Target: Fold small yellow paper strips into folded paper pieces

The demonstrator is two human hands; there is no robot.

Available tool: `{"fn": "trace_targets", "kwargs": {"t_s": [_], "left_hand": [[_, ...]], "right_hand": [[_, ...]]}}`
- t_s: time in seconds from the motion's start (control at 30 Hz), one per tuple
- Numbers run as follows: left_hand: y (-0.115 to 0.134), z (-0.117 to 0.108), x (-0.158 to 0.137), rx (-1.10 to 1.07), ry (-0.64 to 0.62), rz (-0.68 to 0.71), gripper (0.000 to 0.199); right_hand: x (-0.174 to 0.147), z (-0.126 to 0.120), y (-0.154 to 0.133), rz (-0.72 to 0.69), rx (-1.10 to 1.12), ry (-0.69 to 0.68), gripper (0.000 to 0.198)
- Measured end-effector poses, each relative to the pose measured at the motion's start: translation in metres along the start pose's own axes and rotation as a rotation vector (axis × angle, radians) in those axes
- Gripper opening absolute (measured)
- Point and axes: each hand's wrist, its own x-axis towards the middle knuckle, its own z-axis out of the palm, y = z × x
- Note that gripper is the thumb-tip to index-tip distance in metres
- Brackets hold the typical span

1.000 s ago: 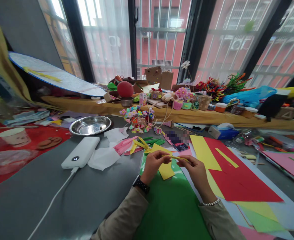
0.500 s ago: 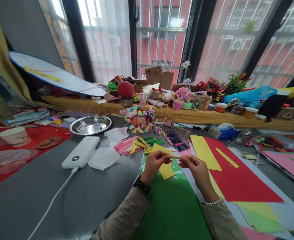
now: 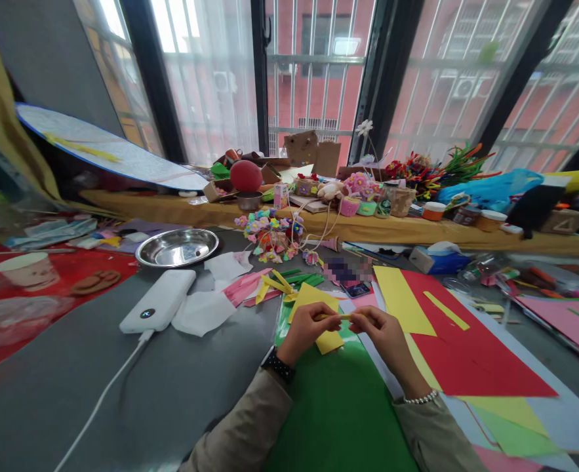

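Between my two hands a narrow yellow paper strip (image 3: 345, 317) is stretched level, most of it covered by my fingers. My left hand (image 3: 311, 329) pinches one end with thumb and forefinger, and my right hand (image 3: 378, 332) pinches the other. Both are raised over a shiny green sheet (image 3: 341, 406). Beneath and behind my left hand are cut pieces of yellow paper (image 3: 329, 341). Folded green strips (image 3: 299, 278) lie just beyond them. To the right, a broad yellow strip (image 3: 401, 298) and a thin yellow strip (image 3: 446, 311) rest on red paper (image 3: 486, 354).
At left are a white power bank (image 3: 159, 301) with a cable, a steel plate (image 3: 177, 249) and a paper cup (image 3: 27, 270). White tissue pieces (image 3: 205, 312) lie near the middle. Behind stand a bunch of small craft flowers (image 3: 272, 233) and a phone (image 3: 357, 289). Craft items crowd the windowsill.
Both hands have dropped slightly and the fingertips have come a little closer together on the yellow strip. Nothing else on the table has visibly moved.
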Motion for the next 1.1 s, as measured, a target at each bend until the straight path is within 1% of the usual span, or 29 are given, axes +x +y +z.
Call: {"fn": "trace_targets", "kwargs": {"t_s": [0.1,0.2,0.37,0.43,0.5,0.6,0.7,0.8,0.93,1.1], "left_hand": [[-0.0007,0.0009,-0.0003,0.072,-0.003,0.041,0.027],[-0.0027,0.0021,-0.0005,0.116,-0.010,0.076,0.025],[-0.0033,0.0031,-0.0014,0.105,-0.012,0.076,0.021],[-0.0022,0.0030,-0.0014,0.083,0.006,0.071,0.020],[-0.0014,0.0025,-0.0007,0.060,0.046,0.059,0.021],[-0.0020,0.0011,0.0014,0.036,0.107,0.032,0.023],[-0.0045,-0.0003,0.0038,-0.022,0.110,-0.022,0.028],[-0.0069,-0.0011,0.0050,-0.074,0.104,-0.054,0.032],[-0.0084,-0.0011,0.0045,-0.052,0.093,-0.025,0.034],[-0.0079,-0.0010,0.0036,0.004,0.072,-0.012,0.033]], "right_hand": [[0.0007,0.0013,0.0009,-0.005,-0.008,-0.032,0.021],[0.0003,0.0026,0.0004,-0.029,-0.048,-0.017,0.020],[-0.0007,0.0030,-0.0012,-0.041,-0.076,-0.018,0.020],[-0.0005,0.0025,-0.0004,-0.036,-0.075,-0.012,0.020],[-0.0001,0.0017,0.0014,-0.062,-0.094,0.013,0.022],[0.0000,0.0007,0.0042,-0.162,-0.161,0.096,0.023],[-0.0003,0.0007,0.0048,-0.227,-0.212,0.156,0.018],[-0.0001,0.0011,0.0036,-0.244,-0.239,0.122,0.014],[0.0002,0.0008,0.0018,-0.267,-0.269,0.063,0.012],[-0.0011,0.0003,0.0011,-0.313,-0.373,0.080,0.013]]}}
